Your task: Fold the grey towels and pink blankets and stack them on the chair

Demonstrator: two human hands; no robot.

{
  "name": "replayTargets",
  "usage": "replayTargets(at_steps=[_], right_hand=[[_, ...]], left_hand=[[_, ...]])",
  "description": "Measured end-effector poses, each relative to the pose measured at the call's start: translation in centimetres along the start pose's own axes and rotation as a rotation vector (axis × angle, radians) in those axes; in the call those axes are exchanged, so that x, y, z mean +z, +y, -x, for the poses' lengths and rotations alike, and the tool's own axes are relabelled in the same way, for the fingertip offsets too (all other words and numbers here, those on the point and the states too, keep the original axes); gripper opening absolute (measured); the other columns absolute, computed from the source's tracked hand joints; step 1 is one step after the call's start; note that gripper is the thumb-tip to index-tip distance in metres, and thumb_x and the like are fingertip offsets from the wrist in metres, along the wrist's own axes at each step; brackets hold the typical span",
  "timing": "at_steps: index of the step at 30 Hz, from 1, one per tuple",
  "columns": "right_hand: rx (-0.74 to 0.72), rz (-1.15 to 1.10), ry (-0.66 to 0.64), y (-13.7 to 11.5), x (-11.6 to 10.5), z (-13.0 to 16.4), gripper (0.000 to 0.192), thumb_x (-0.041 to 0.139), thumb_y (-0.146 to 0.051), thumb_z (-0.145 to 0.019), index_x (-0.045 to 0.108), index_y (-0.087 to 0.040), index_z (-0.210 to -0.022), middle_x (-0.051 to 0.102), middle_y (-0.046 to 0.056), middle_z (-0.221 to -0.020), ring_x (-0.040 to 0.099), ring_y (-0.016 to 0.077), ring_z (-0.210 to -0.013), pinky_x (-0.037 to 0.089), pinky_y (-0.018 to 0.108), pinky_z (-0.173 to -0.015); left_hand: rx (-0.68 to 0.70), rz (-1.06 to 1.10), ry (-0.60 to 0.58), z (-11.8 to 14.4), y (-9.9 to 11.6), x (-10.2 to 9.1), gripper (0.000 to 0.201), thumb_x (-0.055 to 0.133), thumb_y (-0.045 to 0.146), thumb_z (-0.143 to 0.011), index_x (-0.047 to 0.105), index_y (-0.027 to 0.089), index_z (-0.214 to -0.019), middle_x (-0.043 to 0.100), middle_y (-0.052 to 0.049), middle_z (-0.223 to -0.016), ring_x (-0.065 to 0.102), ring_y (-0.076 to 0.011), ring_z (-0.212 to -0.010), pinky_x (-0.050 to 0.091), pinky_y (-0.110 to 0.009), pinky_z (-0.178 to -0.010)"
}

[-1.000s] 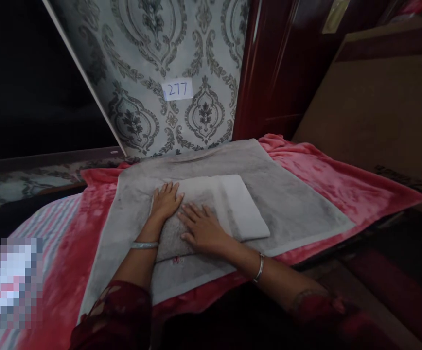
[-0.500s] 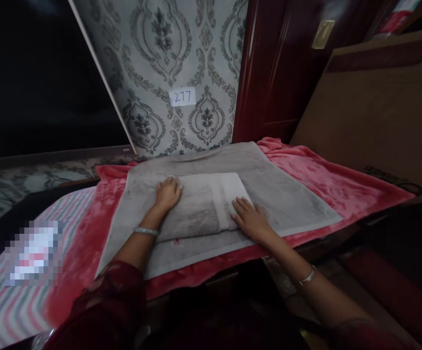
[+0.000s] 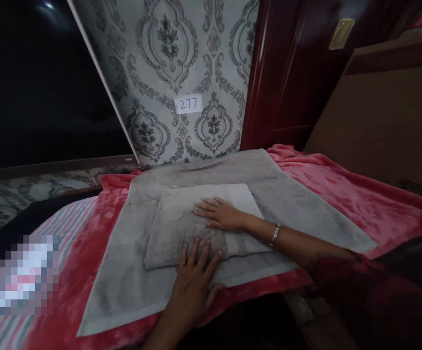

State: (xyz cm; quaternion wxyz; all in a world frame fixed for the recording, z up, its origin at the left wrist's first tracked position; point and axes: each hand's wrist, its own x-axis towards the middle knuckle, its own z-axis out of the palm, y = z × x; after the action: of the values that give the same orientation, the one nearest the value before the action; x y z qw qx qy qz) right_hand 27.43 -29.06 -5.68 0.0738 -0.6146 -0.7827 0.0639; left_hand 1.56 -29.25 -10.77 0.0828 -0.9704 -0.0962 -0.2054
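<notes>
Both hands have shifted: the right hand (image 3: 221,215) now lies flat mid-towel (image 3: 182,228), the left hand (image 3: 192,282) at its near edge, grips open, holding nothing. Smoothing step, judging by this; next probably another fold.

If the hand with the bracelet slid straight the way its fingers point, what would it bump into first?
Nothing to bump soon: the right hand points leftward across the folded towel, so it would probably cross that, then the bigger grey towel beneath.
</notes>
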Motion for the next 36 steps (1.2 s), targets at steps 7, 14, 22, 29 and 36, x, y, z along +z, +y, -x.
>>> replayTargets(at_steps=[7,14,22,29,36], right_hand=[[0.293,-0.011,-0.074,8.0,-1.9,-6.2,0.056,0.03,-0.048,-0.105,0.03,-0.032,-0.159,0.022,0.003,-0.167,0.017,0.0278,-0.155,0.016,0.055,-0.122],[0.392,0.057,0.0,8.0,-3.2,-7.2,0.057,0.033,-0.042,-0.105,0.033,-0.025,-0.159,0.02,0.01,-0.167,0.015,0.0295,-0.155,0.019,0.058,-0.121],[-0.404,0.0,-0.004,-3.2,-0.2,-4.5,0.05,0.033,-0.042,-0.106,0.041,-0.034,-0.154,0.027,-0.002,-0.165,0.016,0.0217,-0.155,0.014,0.049,-0.125],[-0.118,-0.003,-0.085,2.5,-0.8,-11.2,0.056,0.039,-0.049,-0.103,0.032,-0.034,-0.157,0.021,0.001,-0.167,0.016,0.027,-0.155,0.015,0.055,-0.123],[0.167,-0.028,-0.121,5.7,-2.0,-13.6,0.055,0.032,-0.043,-0.105,0.03,-0.031,-0.159,0.023,0.006,-0.167,0.015,0.0284,-0.155,0.016,0.058,-0.122]], left_hand=[[0.025,-0.012,-0.037,0.4,-0.5,-0.3,0.08,0.071,0.047,-0.081,0.04,0.035,-0.154,0.031,-0.005,-0.165,0.028,-0.0394,-0.148,0.03,-0.063,-0.115],[0.023,0.016,-0.061,0.1,-0.7,-1.6,0.08,0.07,0.05,-0.08,0.041,0.033,-0.153,0.034,-0.008,-0.163,0.035,-0.0372,-0.146,0.041,-0.059,-0.109],[-0.166,-0.056,0.102,1.2,-3.2,-1.6,0.058,0.063,0.041,-0.084,0.057,0.031,-0.141,0.06,-0.011,-0.141,0.05,-0.036,-0.131,0.032,-0.06,-0.111],[-0.175,-0.119,0.105,2.5,-2.8,0.6,0.066,0.068,0.043,-0.079,0.054,0.034,-0.143,0.054,-0.01,-0.148,0.043,-0.0375,-0.136,0.025,-0.061,-0.114],[-0.195,-0.087,0.077,2.8,-2.7,0.6,0.073,0.069,0.045,-0.077,0.05,0.034,-0.147,0.048,-0.009,-0.154,0.04,-0.0389,-0.139,0.031,-0.062,-0.112]])
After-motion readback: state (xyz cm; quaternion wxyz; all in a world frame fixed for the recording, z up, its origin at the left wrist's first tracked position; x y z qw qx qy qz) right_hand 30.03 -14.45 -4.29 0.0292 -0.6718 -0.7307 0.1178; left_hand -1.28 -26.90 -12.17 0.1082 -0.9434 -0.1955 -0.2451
